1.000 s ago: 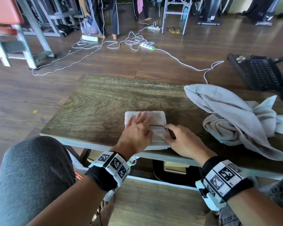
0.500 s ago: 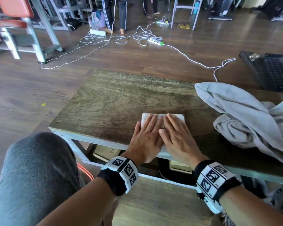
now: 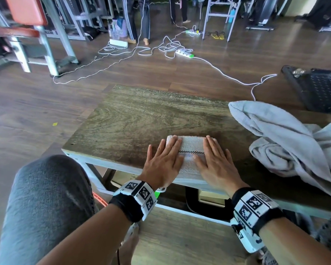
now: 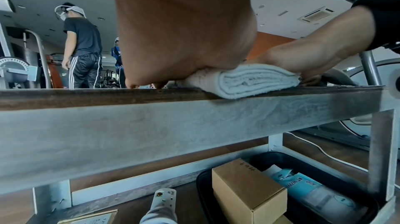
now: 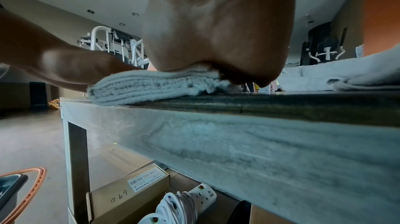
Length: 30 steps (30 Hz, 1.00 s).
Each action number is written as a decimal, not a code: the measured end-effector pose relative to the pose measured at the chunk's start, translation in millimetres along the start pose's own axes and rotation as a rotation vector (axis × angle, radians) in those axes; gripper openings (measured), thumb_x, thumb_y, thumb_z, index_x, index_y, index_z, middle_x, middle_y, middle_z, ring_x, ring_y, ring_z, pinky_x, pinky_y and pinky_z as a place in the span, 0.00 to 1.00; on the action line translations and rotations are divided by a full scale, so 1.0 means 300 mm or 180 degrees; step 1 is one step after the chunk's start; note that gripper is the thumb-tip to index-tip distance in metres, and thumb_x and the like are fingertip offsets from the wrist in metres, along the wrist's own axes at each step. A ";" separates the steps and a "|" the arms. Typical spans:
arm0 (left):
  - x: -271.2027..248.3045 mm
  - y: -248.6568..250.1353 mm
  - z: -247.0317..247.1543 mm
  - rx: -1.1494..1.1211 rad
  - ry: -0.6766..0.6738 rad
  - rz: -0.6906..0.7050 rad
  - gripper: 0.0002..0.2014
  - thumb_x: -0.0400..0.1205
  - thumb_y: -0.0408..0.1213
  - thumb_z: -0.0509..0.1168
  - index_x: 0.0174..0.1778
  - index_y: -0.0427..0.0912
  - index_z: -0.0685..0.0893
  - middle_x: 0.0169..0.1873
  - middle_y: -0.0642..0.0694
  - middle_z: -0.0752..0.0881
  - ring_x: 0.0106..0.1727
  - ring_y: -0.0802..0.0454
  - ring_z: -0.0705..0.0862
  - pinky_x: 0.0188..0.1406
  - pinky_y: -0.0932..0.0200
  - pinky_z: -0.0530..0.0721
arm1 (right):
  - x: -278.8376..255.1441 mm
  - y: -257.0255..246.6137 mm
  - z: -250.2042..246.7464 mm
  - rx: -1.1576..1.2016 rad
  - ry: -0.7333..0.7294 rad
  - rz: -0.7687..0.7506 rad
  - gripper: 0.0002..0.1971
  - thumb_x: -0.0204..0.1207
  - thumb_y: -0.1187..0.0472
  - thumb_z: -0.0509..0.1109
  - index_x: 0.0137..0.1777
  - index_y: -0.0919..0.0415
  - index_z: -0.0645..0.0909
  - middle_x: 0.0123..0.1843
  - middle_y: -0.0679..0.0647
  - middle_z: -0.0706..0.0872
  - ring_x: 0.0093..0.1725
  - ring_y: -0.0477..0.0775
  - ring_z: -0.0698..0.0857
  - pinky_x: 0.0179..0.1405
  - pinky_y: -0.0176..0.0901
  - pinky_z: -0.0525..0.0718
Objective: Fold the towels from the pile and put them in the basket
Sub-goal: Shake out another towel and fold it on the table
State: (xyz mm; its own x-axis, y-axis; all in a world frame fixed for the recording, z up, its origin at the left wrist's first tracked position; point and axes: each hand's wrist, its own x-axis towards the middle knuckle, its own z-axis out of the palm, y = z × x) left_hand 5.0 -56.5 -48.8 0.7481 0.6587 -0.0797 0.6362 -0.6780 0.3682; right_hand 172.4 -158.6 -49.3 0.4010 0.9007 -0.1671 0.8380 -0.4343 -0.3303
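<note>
Left hand [image 3: 163, 163] and right hand [image 3: 215, 163], flat and apart, on the folded towel [image 3: 191, 148] (black basket [image 3: 321, 88] interior unclear).

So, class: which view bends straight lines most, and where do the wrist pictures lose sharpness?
Head view: floorboards curve near the edges, folded towel sharp. Left wrist view: left hand a soft mass. Right wrist view: right hand likewise soft, table edge bowed.

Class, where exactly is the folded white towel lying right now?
In the head view, the folded white terry towel lies at the wooden table's near edge, left of the grey towel pile.
</note>
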 end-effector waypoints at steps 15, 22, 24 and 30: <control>-0.004 -0.030 -0.018 -0.0335 0.0117 -0.0522 0.40 0.85 0.66 0.42 0.85 0.39 0.56 0.87 0.40 0.49 0.87 0.46 0.44 0.86 0.44 0.46 | -0.019 0.023 -0.014 0.0249 -0.0185 0.0241 0.44 0.84 0.32 0.41 0.87 0.60 0.28 0.87 0.56 0.24 0.88 0.50 0.34 0.86 0.53 0.37; -0.005 -0.010 -0.069 -0.0962 0.0539 -0.0696 0.25 0.71 0.63 0.68 0.52 0.46 0.81 0.52 0.50 0.78 0.59 0.50 0.74 0.63 0.51 0.79 | -0.035 -0.009 -0.064 0.0746 -0.0268 0.0035 0.43 0.87 0.39 0.53 0.88 0.57 0.30 0.90 0.54 0.37 0.89 0.56 0.39 0.85 0.50 0.42; -0.010 0.009 -0.092 -0.1352 0.0590 -0.0592 0.17 0.72 0.53 0.72 0.47 0.44 0.83 0.45 0.48 0.84 0.49 0.50 0.81 0.49 0.53 0.85 | -0.036 -0.016 -0.081 0.0856 -0.0275 0.0019 0.45 0.86 0.40 0.58 0.88 0.56 0.32 0.91 0.53 0.40 0.89 0.57 0.43 0.87 0.52 0.47; -0.021 0.063 -0.148 -0.2617 0.0491 -0.0395 0.10 0.79 0.41 0.73 0.40 0.40 0.81 0.25 0.54 0.80 0.22 0.60 0.73 0.21 0.65 0.70 | -0.055 -0.057 -0.160 0.1319 -0.0038 0.0353 0.45 0.85 0.45 0.64 0.88 0.54 0.36 0.85 0.62 0.68 0.79 0.61 0.74 0.71 0.46 0.74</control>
State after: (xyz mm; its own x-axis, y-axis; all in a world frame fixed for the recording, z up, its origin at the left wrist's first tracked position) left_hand 3.8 -58.9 -0.1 0.6097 0.7904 -0.0587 0.3276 -0.1839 0.9267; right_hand 169.1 -165.6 3.8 0.4738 0.8493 -0.2326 0.5695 -0.4970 -0.6547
